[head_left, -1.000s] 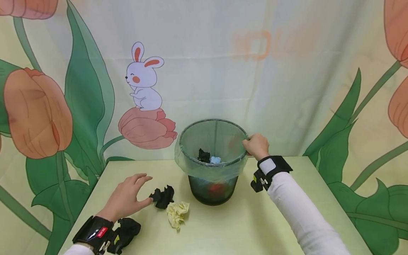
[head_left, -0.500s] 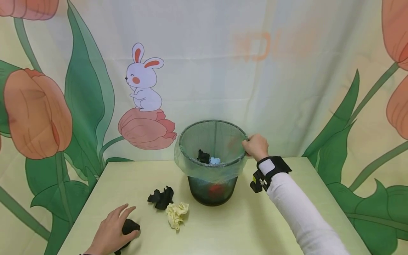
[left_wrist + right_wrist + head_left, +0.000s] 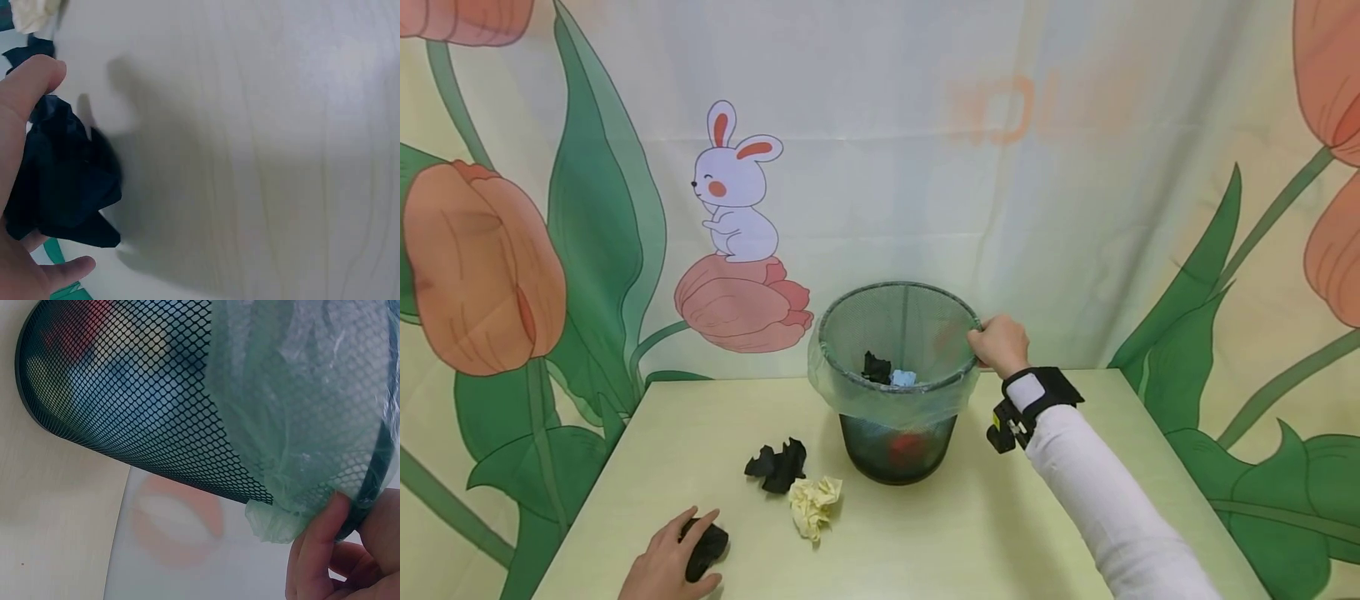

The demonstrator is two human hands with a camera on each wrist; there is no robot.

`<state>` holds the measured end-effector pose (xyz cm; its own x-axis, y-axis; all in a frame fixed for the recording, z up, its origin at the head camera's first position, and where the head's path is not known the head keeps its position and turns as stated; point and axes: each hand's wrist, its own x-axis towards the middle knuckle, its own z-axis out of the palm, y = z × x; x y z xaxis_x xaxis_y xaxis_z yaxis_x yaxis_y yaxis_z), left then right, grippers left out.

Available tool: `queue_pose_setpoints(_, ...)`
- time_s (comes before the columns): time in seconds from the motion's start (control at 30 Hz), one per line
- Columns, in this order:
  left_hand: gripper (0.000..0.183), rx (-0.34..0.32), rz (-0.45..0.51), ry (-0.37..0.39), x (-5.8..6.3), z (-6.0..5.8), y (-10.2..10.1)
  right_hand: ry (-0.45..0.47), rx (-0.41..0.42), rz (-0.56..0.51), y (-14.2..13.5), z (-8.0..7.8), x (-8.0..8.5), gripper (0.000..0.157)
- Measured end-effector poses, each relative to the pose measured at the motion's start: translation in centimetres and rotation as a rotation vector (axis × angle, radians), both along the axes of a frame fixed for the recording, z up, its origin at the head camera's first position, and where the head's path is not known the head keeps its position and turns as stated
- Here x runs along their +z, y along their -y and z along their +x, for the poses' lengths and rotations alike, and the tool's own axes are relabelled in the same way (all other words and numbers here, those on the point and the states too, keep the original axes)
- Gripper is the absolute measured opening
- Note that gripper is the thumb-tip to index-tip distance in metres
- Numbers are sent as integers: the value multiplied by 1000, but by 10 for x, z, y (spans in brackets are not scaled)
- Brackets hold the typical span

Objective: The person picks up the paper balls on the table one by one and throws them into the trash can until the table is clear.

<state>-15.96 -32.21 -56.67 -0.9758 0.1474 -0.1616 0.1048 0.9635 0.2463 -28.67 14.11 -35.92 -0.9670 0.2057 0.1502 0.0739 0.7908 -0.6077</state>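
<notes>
My left hand (image 3: 662, 562) is at the front left, its fingers curled round a crumpled ball of black paper (image 3: 707, 552). In the left wrist view, the black paper (image 3: 69, 175) lies between the thumb and the other fingers. Ahead of it on the table are another crumpled black paper (image 3: 778, 467) and a crumpled pale yellow paper (image 3: 812, 507). My right hand (image 3: 1002, 343) grips the right rim of a dark mesh wastebasket (image 3: 898, 454). A green plastic bag (image 3: 300, 412) lines the basket and folds over its rim; right-hand fingers (image 3: 319, 544) pinch rim and bag together.
Inside the basket lie a black crumpled paper (image 3: 876, 367) and a light blue one (image 3: 903, 378); something red shows through the mesh. The pale table (image 3: 1000, 533) ends at a curtain (image 3: 880, 167) printed with tulips and a rabbit. A black camera strap (image 3: 1043, 392) circles the right wrist.
My left hand has drawn back from beside the farther black paper to the near one, and its fingers have come round it. The right hand stays on the basket rim.
</notes>
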Motion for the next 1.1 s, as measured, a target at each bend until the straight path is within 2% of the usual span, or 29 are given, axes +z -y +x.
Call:
queue_pose_setpoints(0.27, 77, 12, -23, 24, -4, -4, -1, 8, -2, -11, 3, -1, 1, 45)
queue_pose_setpoints(0.53, 65, 50, -55, 70, -7, -15, -3, 6, -5, -11, 2, -4, -2, 45)
queue_pose_setpoints(0.77, 51, 62, -83, 53, -10, -22, -5, -3, 9, -9, 1, -3, -1, 45)
queue_pose_setpoints(1.1, 43, 63, -61, 35, -4, -30, -1, 0, 9, 2, -1, -2, -1, 45)
